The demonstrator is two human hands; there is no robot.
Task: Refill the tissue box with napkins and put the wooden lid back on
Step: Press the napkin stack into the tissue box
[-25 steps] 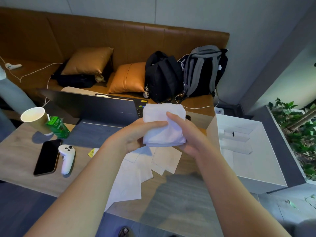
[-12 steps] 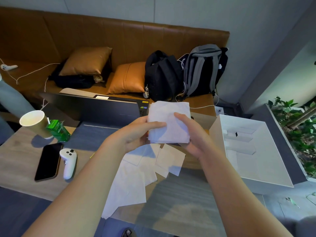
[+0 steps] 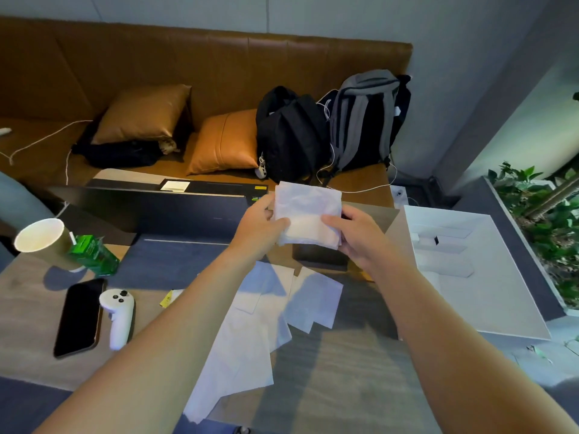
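Note:
A stack of white napkins (image 3: pixel 308 213) is held in the air between both hands. My left hand (image 3: pixel 260 228) grips its left edge and my right hand (image 3: pixel 360 236) grips its right edge. Directly below the stack sits a dark open tissue box (image 3: pixel 319 260), mostly hidden by the napkins and my right hand. Several loose napkins (image 3: pixel 260 311) lie spread on the wooden table (image 3: pixel 338 386) in front of the box. A flat brown panel (image 3: pixel 380 216) behind my right hand may be the wooden lid; I cannot tell for sure.
A large white open box (image 3: pixel 501 311) stands at the right. At the left are a paper cup (image 3: pixel 40 239), a green carton (image 3: pixel 94 255), a black phone (image 3: pixel 80 317) and a white controller (image 3: pixel 117 317). A dark laptop (image 3: pixel 156 211) stands behind. Backpacks and cushions rest on the sofa.
Both hands have carried the napkin stack up and away from me, to above the dark box. The stack looks squarer and flatter than before.

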